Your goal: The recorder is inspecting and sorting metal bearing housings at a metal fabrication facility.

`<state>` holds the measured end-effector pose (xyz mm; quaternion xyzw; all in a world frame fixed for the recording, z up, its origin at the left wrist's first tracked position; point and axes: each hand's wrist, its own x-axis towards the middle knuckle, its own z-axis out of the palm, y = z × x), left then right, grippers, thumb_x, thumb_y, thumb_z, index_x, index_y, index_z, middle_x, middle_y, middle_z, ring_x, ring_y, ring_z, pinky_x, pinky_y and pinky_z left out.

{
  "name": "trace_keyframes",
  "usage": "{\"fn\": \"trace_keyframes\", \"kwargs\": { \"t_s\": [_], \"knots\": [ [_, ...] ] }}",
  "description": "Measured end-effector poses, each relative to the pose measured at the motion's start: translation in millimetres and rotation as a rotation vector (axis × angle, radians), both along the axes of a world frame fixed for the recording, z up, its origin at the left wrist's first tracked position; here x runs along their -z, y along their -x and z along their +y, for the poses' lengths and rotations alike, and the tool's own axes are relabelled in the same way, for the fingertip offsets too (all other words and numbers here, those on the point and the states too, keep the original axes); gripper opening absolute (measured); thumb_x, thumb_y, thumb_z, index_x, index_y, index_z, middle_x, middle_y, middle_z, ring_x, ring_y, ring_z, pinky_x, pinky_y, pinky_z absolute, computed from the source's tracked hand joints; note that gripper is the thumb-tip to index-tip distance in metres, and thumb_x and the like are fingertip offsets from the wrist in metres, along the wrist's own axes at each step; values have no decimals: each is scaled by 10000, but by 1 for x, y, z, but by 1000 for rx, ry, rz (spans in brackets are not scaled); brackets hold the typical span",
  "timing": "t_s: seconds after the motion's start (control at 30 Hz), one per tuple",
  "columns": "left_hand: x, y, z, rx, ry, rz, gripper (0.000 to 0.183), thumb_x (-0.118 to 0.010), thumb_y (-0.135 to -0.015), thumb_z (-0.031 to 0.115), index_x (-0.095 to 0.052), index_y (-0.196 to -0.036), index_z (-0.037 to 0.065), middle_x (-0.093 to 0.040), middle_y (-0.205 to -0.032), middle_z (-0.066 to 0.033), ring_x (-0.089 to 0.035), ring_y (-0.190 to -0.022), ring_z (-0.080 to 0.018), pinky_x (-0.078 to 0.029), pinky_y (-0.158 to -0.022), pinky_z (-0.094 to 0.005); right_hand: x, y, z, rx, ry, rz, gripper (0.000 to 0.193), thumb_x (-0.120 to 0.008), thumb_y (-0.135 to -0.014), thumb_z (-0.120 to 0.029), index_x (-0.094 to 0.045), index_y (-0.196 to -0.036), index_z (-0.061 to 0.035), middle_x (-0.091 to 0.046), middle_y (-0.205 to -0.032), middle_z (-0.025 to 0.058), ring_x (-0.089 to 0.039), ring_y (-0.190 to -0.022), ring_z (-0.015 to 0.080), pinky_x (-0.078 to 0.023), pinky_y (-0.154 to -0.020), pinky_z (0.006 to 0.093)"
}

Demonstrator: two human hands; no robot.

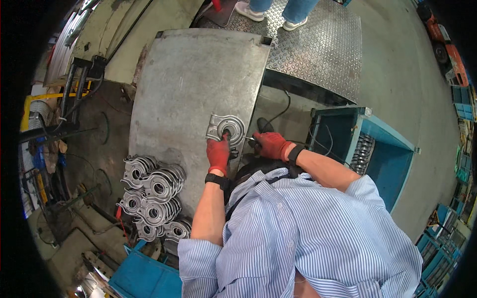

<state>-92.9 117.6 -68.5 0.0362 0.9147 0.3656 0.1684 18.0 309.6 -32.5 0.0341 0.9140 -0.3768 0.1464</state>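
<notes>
A stamped metal part (231,123) with a ringed round end and a flat bracket end lies near the right edge of the grey metal table (189,74). My left hand (218,151), in a red glove with dark fingertips, grips it, fingers at its central hole. Just right of the part, my right hand (271,145), gloved alike, is closed around a slim tool (250,138). Its thin metal tip points at the part's rim; the rest is hidden in the glove, so its kind is unclear.
Stacks of similar metal parts (158,186) stand at the table's near left. A blue metal bin (387,144) at right holds more parts. A blue box (144,273) sits at lower left. Beyond the table, another person's legs (298,9) stand on a tread-plate platform (323,49).
</notes>
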Motion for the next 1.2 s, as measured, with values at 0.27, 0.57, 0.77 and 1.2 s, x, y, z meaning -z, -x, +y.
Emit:
{"fn": "trace_keyframes", "kwargs": {
  "t_s": [0.27,0.57,0.77,1.2],
  "knots": [
    [-4,2,3,7,42,-16,442,-654,-797,338,-577,-1094,20,-593,-1089,-214,-551,-1024,-395,-438,-839,-426,8,-3,-1,26,8,45,303,-588,-781,-235,-502,-993,-36,-617,-803,208,-594,-801,395,-458,-701,484],
    [-18,-1,10,5,-11,-28,444,-638,-807,340,-569,-1115,27,-595,-1098,-216,-557,-1027,-386,-442,-839,-426,8,-3,1,20,-49,29,357,-626,-766,-279,-493,-989,-34,-622,-821,212,-593,-802,402,-467,-690,482],
    [-9,0,7,47,98,62,510,-627,-803,355,-505,-1144,-4,-588,-1091,-237,-557,-1019,-401,-455,-840,-449,-4,0,0,15,-29,14,402,-637,-753,-296,-501,-1020,-27,-623,-857,215,-590,-818,413,-465,-707,491],
    [-35,-5,18,-162,217,-224,669,-638,-765,475,-464,-1072,-93,-596,-1022,-289,-577,-986,-421,-465,-841,-452,10,9,4,-100,-79,43,472,-615,-752,-239,-503,-1143,2,-626,-880,229,-596,-818,407,-468,-711,478]
  ]
}}
